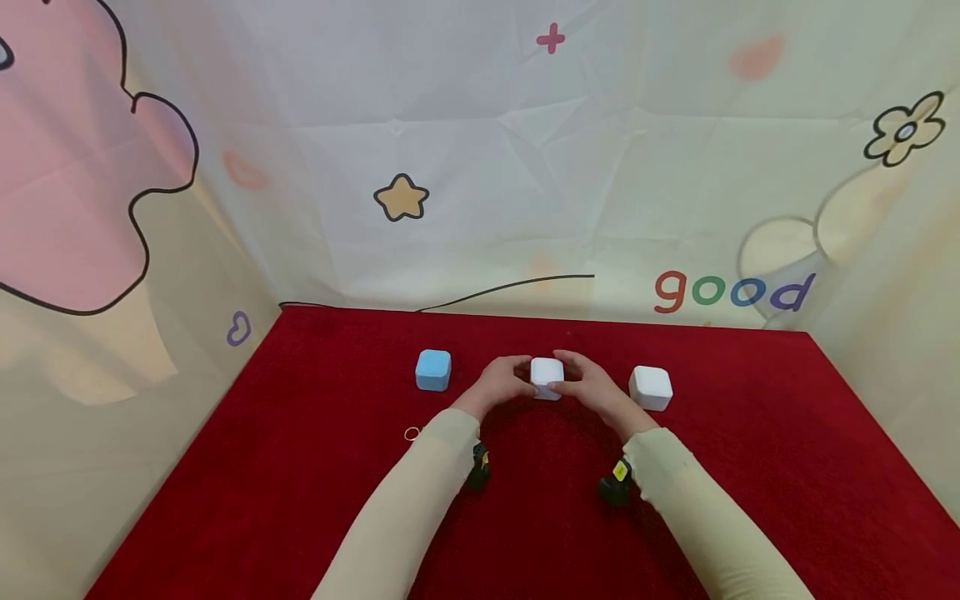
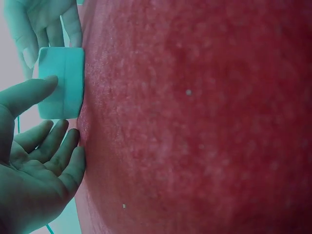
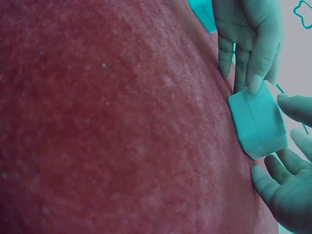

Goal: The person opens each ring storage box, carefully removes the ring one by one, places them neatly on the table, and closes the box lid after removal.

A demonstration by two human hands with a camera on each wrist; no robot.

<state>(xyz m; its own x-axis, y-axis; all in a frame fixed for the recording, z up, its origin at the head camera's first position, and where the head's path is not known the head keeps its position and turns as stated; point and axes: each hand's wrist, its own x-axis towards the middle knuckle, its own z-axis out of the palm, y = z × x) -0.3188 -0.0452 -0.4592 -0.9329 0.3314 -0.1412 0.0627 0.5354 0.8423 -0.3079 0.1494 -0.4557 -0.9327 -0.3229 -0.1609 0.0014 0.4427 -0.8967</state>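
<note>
A small white box (image 1: 547, 368) with rounded corners stands on the red cloth between both hands. A seam runs across its side, seen in the wrist views. My left hand (image 1: 499, 385) holds it from the left, its thumb on the near side. From the right, my right hand (image 1: 592, 387) holds it with the thumb across the front. In the left wrist view, several fingers of the left hand (image 2: 46, 170) curve loosely beside the box (image 2: 70, 100). The right wrist view has the left thumb on the box's (image 3: 258, 124) upper edge and the right hand (image 3: 292, 195) below.
A light blue box (image 1: 432, 370) stands to the left, and another white box (image 1: 651, 387) sits to the right by the right wrist. A thin gold ring (image 1: 412, 433) lies beside the left sleeve, partly hidden. Behind the red cloth (image 1: 300, 467) hangs a printed curtain (image 1: 480, 250).
</note>
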